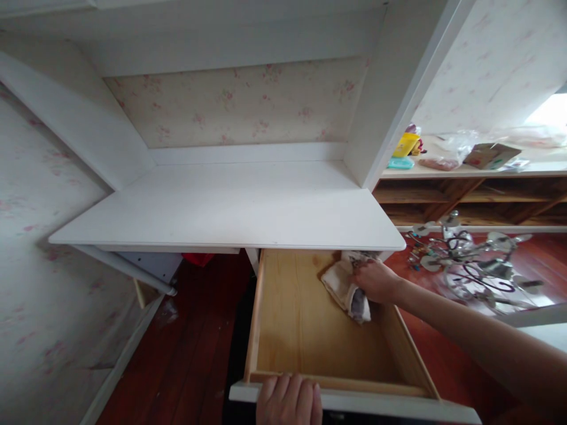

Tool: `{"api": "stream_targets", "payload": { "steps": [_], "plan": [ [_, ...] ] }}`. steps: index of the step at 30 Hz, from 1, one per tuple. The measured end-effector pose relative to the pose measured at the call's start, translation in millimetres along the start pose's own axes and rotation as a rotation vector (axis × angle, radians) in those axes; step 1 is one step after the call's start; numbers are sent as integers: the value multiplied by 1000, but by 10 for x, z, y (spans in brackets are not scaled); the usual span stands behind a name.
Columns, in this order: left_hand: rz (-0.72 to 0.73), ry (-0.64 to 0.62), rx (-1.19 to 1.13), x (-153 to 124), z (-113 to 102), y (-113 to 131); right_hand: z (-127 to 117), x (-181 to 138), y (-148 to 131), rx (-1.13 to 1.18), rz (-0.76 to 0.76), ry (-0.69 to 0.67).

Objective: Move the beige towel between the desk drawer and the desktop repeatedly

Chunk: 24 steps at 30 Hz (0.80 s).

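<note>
A wooden drawer point(305, 330) is pulled out from under the white desk point(248, 203). Over the top of its white front panel point(376, 404), my left hand point(290, 400) is hooked, fingers wrapped on the edge. My right hand point(375, 280) reaches into the drawer's back right part and grips a pale cloth point(341, 283). Part of the cloth looks greyish and hangs down toward the drawer bottom. The fingertips of my right hand are partly hidden by the cloth.
A chandelier point(482, 268) with several arms lies on the red wooden floor to the right. Behind it, a low shelf point(478, 198) carries a yellow container point(405, 144), plastic bags and a cardboard box point(491, 156). The desk's side panel point(398, 88) rises at the right.
</note>
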<state>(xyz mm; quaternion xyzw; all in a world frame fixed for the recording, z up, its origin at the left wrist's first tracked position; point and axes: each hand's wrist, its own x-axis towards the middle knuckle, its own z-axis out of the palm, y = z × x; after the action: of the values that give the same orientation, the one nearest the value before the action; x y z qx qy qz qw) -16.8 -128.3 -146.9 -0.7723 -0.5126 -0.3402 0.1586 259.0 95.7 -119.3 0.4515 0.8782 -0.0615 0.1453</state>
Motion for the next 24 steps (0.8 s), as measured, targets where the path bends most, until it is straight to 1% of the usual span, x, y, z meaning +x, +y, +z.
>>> {"api": "stream_targets", "payload": {
  "steps": [3, 5, 7, 10, 11, 12, 14, 17, 19, 22, 24],
  "plan": [
    [-2, -34, -12, -20, -4, 2, -82, -184, -160, 29, 8, -99],
    [-5, -50, -23, -20, -18, 1, -108, -336, -238, 118, 51, -174],
    [-2, -63, -39, -14, -35, -4, -106, -506, -303, 284, 73, -276],
    [21, -82, -49, -8, -55, -18, -68, -754, -408, 612, 41, -445],
    [27, -87, -48, -9, -58, -23, -52, -821, -449, 699, 46, -478],
    [29, -92, -47, -12, -58, -29, -38, -876, -492, 763, 60, -491],
    [27, -97, -50, -20, -53, -40, -19, -941, -584, 835, 89, -455],
    [41, -94, -59, -26, -45, -61, -27, -920, -725, 894, 88, -369],
    [55, -83, -66, -15, -45, -72, -54, -831, -835, 923, 80, -356],
    [45, -36, -76, 20, -44, -65, -107, -584, -1086, 955, 18, -383],
    [29, 9, -103, 38, -32, -45, -148, -358, -1338, 953, -20, -390]
  ]
}}
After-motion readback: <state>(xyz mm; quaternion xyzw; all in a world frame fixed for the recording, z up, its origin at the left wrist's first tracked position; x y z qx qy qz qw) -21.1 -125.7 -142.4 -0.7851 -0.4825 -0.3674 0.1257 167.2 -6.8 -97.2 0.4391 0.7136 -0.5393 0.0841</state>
